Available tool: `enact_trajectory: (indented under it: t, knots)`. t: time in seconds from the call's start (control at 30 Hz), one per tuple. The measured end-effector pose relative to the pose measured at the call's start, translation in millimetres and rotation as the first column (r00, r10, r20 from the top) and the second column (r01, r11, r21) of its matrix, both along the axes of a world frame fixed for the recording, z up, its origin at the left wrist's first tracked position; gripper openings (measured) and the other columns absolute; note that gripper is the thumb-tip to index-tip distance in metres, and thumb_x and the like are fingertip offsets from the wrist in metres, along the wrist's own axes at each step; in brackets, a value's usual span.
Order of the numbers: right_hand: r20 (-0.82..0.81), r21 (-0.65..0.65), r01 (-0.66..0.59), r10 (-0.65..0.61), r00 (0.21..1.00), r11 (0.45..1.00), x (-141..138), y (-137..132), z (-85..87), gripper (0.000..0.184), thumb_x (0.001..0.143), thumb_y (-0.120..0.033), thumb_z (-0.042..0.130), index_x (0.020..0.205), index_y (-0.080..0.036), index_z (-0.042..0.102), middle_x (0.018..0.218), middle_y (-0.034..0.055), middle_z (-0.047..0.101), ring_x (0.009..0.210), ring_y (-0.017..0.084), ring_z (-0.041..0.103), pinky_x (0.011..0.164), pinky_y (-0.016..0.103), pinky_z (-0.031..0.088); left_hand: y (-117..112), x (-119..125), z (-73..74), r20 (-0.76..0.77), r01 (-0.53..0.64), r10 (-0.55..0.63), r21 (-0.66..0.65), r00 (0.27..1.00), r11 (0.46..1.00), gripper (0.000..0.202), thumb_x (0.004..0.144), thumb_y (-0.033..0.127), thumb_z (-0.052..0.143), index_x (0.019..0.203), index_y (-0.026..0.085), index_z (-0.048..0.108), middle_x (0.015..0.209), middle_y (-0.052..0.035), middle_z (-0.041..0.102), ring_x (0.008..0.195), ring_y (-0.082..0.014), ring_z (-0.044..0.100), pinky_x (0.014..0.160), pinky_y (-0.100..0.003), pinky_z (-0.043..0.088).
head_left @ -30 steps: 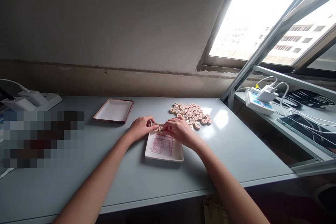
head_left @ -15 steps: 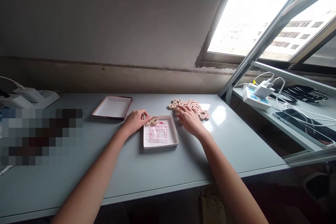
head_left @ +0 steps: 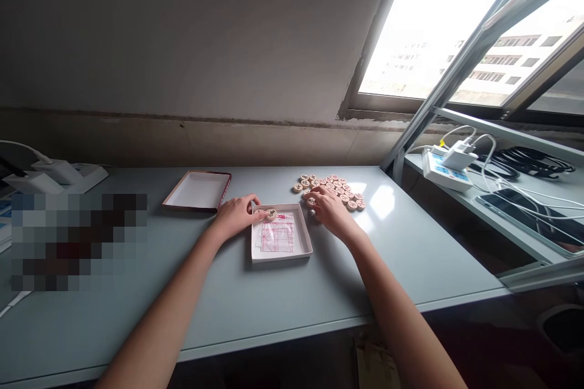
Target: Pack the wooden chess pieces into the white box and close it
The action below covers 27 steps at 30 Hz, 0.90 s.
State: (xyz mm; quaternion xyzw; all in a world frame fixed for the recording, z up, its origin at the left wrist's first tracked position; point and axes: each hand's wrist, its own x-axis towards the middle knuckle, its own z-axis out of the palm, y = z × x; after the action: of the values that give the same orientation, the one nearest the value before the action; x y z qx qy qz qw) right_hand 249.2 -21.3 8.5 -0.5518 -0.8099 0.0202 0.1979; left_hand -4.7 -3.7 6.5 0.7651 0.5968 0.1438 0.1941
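A shallow white box [head_left: 281, 258] stands on the desk, holding a clear plastic bag [head_left: 277, 236] with a red-lined folded sheet. My left hand [head_left: 237, 215] grips the box's back left corner, its thumb inside the rim. Beside that thumb lies a round wooden Chinese chess piece [head_left: 271, 214] with a black character; a second is mostly hidden by the thumb. Just beyond the box's right back corner, my right hand [head_left: 333, 211] pinches another chess piece [head_left: 311, 201] between its fingers. Several more chess pieces [head_left: 351, 205], marked black or red, are grouped behind that hand, partly covered by it.
An upturned box lid [head_left: 197, 191] lies left of the box. A power strip [head_left: 86, 177] with chargers sits at the far left, near a blurred patch. On the right shelf are another power strip [head_left: 444, 171], cables and a dark phone [head_left: 515, 213]. A metal post rises before the window.
My right hand's fingers have closed from a spread pose onto a chess piece at the near edge of the group. My left thumb has come inside the box corner, covering one piece.
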Motion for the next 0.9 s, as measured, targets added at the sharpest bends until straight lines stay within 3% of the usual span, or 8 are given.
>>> enact_trajectory:
  t: [0.17,0.3,0.4,0.5,0.6,0.73,0.9]
  knots:
    - [0.034,-0.046,0.041,-0.04,0.999,0.998,-2.7,-2.0,6.6,0.024,0.082,-0.004,0.045,0.094,-0.013,0.063,0.099,0.0098,0.054,0.078,0.015,0.054,0.07,0.028,0.045,-0.5,1.0,-1.9,0.004,0.014,-0.014,0.001,1.0,1.0,0.039,0.072,0.061,0.05,0.088,0.026,0.058,0.071,0.0012,0.059,0.065,-0.0168,0.054,0.053,-0.023,0.029]
    - [0.069,-0.023,0.057,-0.056,0.996,0.998,-3.1,-2.7,8.6,0.017,0.085,-0.01,0.046,0.088,-0.015,0.062,0.092,0.0077,0.055,0.079,0.017,0.054,0.068,0.029,0.042,-1.7,0.5,0.5,0.012,0.035,-0.035,-0.003,0.999,0.999,0.037,0.073,0.058,0.05,0.089,0.026,0.058,0.07,0.0011,0.058,0.065,-0.0169,0.055,0.053,-0.023,0.029]
    - [0.009,0.003,0.046,-0.046,0.999,0.999,-2.1,-2.1,9.5,0.015,0.088,-0.018,0.046,0.086,-0.016,0.061,0.088,0.0062,0.056,0.079,0.017,0.054,0.069,0.029,0.042,-2.2,0.7,1.1,0.013,0.031,-0.031,0.002,0.999,1.0,0.037,0.073,0.059,0.05,0.089,0.026,0.058,0.07,0.0014,0.059,0.065,-0.0171,0.055,0.053,-0.023,0.03]
    - [-0.112,0.04,-0.01,0.014,0.994,0.999,-4.2,-3.3,13.5,0.015,0.09,-0.023,0.045,0.089,-0.018,0.059,0.09,0.0051,0.057,0.08,0.016,0.056,0.072,0.029,0.044,-1.9,1.1,0.3,0.019,0.037,-0.037,0.006,0.999,0.999,0.037,0.073,0.059,0.049,0.088,0.026,0.058,0.071,0.0013,0.059,0.067,-0.0174,0.055,0.053,-0.023,0.03]
    - [-0.189,0.082,-0.137,0.15,0.97,0.987,-12.5,-7.3,18.1,0.014,0.09,-0.025,0.046,0.094,-0.02,0.059,0.096,0.0044,0.058,0.085,0.014,0.057,0.077,0.028,0.044,-1.7,1.3,-0.4,0.014,0.036,-0.036,0.009,0.999,0.999,0.038,0.074,0.059,0.049,0.089,0.026,0.058,0.071,0.001,0.06,0.068,-0.0178,0.056,0.054,-0.023,0.031]
    - [-0.132,0.085,-0.257,0.267,0.955,0.963,-28.1,-11.6,16.2,0.013,0.089,-0.025,0.05,0.097,-0.021,0.059,0.094,0.0047,0.06,0.086,0.015,0.057,0.078,0.029,0.043,-1.6,1.7,-1.0,-0.014,0.029,-0.029,0.017,0.999,0.999,0.04,0.073,0.061,0.049,0.09,0.026,0.059,0.071,0.0006,0.061,0.069,-0.0186,0.057,0.055,-0.023,0.031]
    - [-0.082,0.045,-0.251,0.254,0.964,0.967,-35.0,-12.3,7.1,0.014,0.088,-0.023,0.051,0.101,-0.019,0.053,0.094,0.0049,0.059,0.08,0.015,0.055,0.073,0.029,0.042,-0.6,2.3,-2.3,-0.034,0.032,-0.031,0.022,0.999,0.999,0.04,0.074,0.061,0.047,0.092,0.027,0.058,0.072,0.0005,0.061,0.069,-0.0186,0.057,0.056,-0.023,0.032]
